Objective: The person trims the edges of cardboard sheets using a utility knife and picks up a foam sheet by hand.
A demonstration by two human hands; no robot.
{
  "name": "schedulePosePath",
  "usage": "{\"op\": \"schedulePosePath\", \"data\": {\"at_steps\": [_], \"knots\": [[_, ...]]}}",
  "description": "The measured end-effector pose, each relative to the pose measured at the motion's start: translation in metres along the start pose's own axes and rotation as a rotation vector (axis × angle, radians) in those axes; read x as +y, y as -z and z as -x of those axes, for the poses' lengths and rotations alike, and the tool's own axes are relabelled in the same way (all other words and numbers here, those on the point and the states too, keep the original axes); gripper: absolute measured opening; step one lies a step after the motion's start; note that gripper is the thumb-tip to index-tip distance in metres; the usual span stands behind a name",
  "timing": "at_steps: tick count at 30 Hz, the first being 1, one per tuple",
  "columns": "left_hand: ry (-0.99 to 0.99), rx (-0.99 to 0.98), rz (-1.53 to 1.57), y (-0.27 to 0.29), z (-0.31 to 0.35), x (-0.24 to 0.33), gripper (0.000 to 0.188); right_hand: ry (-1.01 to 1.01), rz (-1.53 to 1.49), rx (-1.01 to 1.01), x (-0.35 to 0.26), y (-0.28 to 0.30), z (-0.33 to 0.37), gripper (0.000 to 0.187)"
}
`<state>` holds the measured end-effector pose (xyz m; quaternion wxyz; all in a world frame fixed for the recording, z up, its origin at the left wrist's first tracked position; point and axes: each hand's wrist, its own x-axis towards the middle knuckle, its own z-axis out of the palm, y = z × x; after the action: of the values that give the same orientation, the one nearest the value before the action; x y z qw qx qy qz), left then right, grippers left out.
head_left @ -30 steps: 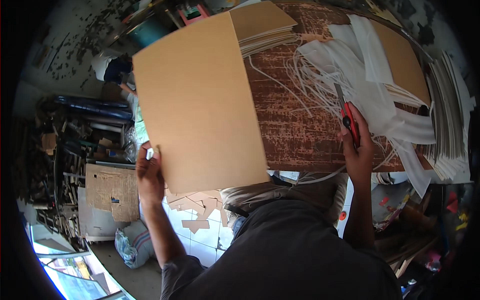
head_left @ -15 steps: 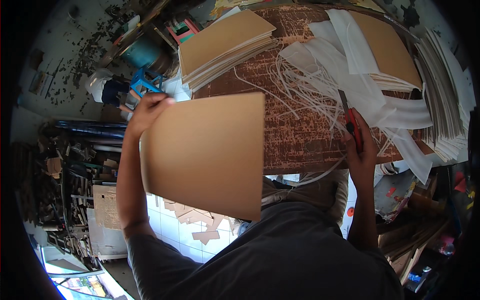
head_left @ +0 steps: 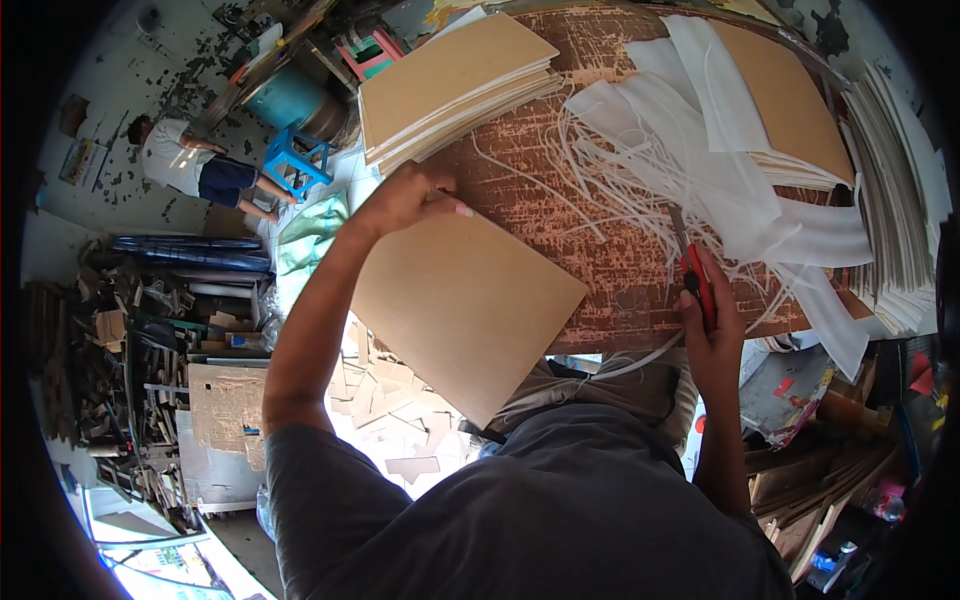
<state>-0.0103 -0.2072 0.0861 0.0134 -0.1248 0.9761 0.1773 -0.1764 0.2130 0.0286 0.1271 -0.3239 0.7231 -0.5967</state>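
The left hand [head_left: 412, 196] has its thumb and fingers pinched together on the top corner of a flat, tan, four-sided sheet of board [head_left: 470, 300]. There is almost no gap in that grip. The right hand [head_left: 714, 315] is wrapped snugly around a red and black cutter knife [head_left: 699, 285]. Its thin grey metal blade [head_left: 681, 230] sticks out and points to the far edge of the bench.

The tan sheet is over the near left corner of the worn, red-brown wooden bench [head_left: 640, 312], and part of it sticks out past the near edge. I cannot tell how much of it rests on the top. It could tip and slide to the floor, because one hand holds it by just one corner. The bare blade could nick a finger or scratch the sheet if the hands came close together.

Past the blade lies a messy heap of thin white strips [head_left: 615, 165]. The blade could snag in them, since its tip is right by them. Soft white foam sheets [head_left: 690, 150] lie next to the heap. A stack of tan boards [head_left: 460, 75] sits at the far left corner.
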Motion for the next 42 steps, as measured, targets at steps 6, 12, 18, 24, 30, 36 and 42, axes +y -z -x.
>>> {"op": "schedulePosePath", "data": {"at_steps": [6, 12, 18, 24, 30, 36, 42], "knots": [[0.019, 0.382, -0.228, -0.062, 0.034, 0.015, 0.065, 0.072, 0.051, 0.003, 0.010, -0.004, -0.009, 0.051], [0.393, 0.324, -0.149, -0.093, 0.058, 0.018, 0.104, 0.014, 0.027, -0.113, -0.009, -0.016, -0.016, 0.052], [0.323, 0.335, -0.233, -0.092, 0.067, 0.025, 0.092, 0.077, 0.003, -0.265, -0.023, -0.036, -0.031, 0.052], [0.429, 0.364, -0.229, -0.104, 0.064, 0.042, 0.082, 0.190, 0.081, -0.490, -0.045, -0.076, -0.083, 0.050], [0.435, 0.418, -0.224, -0.111, 0.061, 0.047, 0.075, 0.275, 0.036, -0.645, -0.043, -0.159, -0.144, 0.044], [0.473, 0.390, -0.206, -0.111, 0.059, 0.049, 0.080, 0.354, 0.115, -0.692, -0.019, -0.236, -0.184, 0.040], [0.415, 0.489, -0.252, -0.120, 0.061, 0.042, 0.076, 0.311, 0.136, -0.723, -0.010, -0.264, -0.195, 0.039]]}}
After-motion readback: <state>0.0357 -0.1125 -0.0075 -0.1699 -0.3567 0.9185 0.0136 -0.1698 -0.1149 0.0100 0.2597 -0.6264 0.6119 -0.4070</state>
